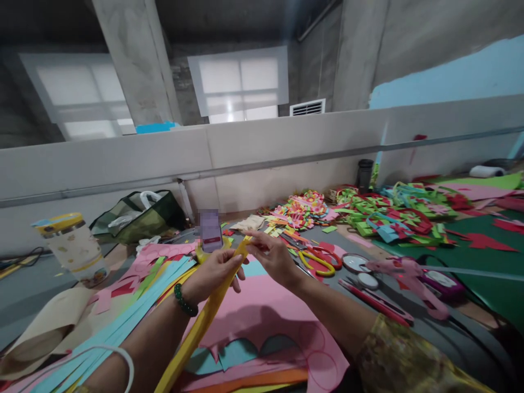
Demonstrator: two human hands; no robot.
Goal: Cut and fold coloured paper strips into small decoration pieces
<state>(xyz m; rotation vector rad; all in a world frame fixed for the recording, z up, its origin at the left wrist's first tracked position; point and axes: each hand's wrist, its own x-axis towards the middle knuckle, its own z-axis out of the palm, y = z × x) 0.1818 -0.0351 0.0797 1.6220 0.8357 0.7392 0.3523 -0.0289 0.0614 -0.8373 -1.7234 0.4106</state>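
A long yellow strip (210,311), which looks like felt or paper, runs from the bottom of the view up to my two hands. My left hand (215,270), a green bead bracelet at its wrist, is closed on the strip near its upper end. At the tip, the fingers of my right hand (272,256) pinch the same strip. Beneath both hands lies a pink sheet (282,305) with drawn circles and scalloped cut-outs. Light blue strips (135,322) lie beside my left forearm.
Yellow-handled scissors (317,265) and a pink glue gun (409,273) lie to the right. Colourful cut pieces (303,210) are heaped at the back. A phone (211,232) stands upright behind my left hand. At the left are a tumbler (73,251) and a green bag (139,215).
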